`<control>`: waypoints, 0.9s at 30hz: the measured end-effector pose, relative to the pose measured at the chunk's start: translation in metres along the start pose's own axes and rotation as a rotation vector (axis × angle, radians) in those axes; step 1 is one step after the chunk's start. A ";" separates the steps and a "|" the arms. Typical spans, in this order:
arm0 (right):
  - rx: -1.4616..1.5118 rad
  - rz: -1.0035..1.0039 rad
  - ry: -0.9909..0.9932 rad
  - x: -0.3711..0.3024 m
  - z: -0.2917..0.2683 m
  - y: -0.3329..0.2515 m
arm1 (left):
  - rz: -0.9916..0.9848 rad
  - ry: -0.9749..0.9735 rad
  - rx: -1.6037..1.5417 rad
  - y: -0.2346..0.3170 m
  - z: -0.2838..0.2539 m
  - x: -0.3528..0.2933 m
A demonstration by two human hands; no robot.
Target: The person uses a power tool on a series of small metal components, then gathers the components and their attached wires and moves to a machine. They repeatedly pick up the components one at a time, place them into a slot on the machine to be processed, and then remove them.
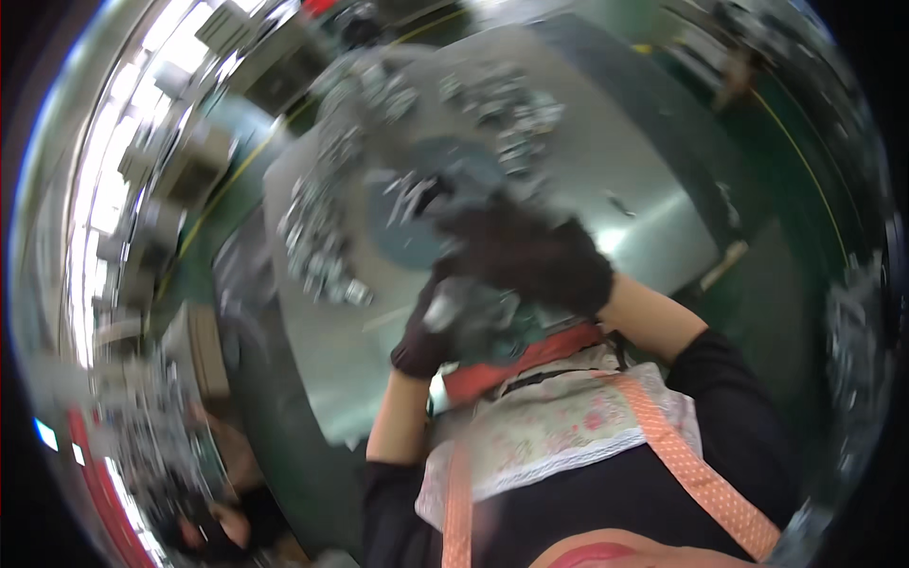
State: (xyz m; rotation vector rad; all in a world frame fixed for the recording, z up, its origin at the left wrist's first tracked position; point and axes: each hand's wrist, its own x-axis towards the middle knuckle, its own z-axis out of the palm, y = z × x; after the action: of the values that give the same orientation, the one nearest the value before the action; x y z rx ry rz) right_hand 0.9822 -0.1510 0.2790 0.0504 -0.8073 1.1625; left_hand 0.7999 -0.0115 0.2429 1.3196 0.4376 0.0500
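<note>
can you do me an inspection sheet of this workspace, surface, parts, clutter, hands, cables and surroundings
surface: shiny grey table with a round blue-grey patch near its middle
job's things: many small metallic parts, heaped loosely in an arc around the patch
clutter: one small loose piece apart from the heaps, on the table's right side
hands: left hand and right hand, both in dark gloves, close together over the near part of the table; blurred, grip unclear
cables: nothing seen
surroundings: green floor; boxy containers off to the left
</note>
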 end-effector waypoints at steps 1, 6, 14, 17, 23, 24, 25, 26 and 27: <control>0.105 0.034 0.090 0.008 0.004 0.000 | 0.310 -0.024 0.347 -0.010 0.004 0.001; 0.130 0.235 0.174 0.023 0.028 0.005 | 0.518 0.064 0.613 -0.044 0.061 0.000; 0.035 0.519 0.197 0.023 0.086 0.034 | 0.368 0.043 0.893 -0.026 0.087 -0.022; -0.172 0.514 0.056 0.016 0.062 0.034 | 0.551 0.088 0.990 -0.063 0.096 0.017; -1.145 0.294 0.007 0.018 0.025 0.032 | 0.487 -0.052 1.102 -0.043 0.091 0.020; -1.423 0.056 -0.227 0.024 0.020 0.029 | 0.181 -0.147 1.041 -0.002 0.090 -0.002; -1.507 0.068 -0.250 0.023 0.010 0.021 | 0.120 -0.111 0.934 0.025 0.091 -0.018; -1.503 0.072 -0.262 0.026 0.006 0.019 | 0.121 -0.099 0.929 0.004 0.089 -0.007; -1.740 0.030 -0.371 0.030 0.006 0.016 | 0.342 -0.084 0.655 -0.032 0.086 0.016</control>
State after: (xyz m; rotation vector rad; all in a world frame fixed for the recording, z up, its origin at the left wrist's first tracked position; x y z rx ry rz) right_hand 0.9706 -0.1230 0.2948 -1.2006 -1.9036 0.1514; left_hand 0.8372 -0.0947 0.2232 2.0252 0.1484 0.1435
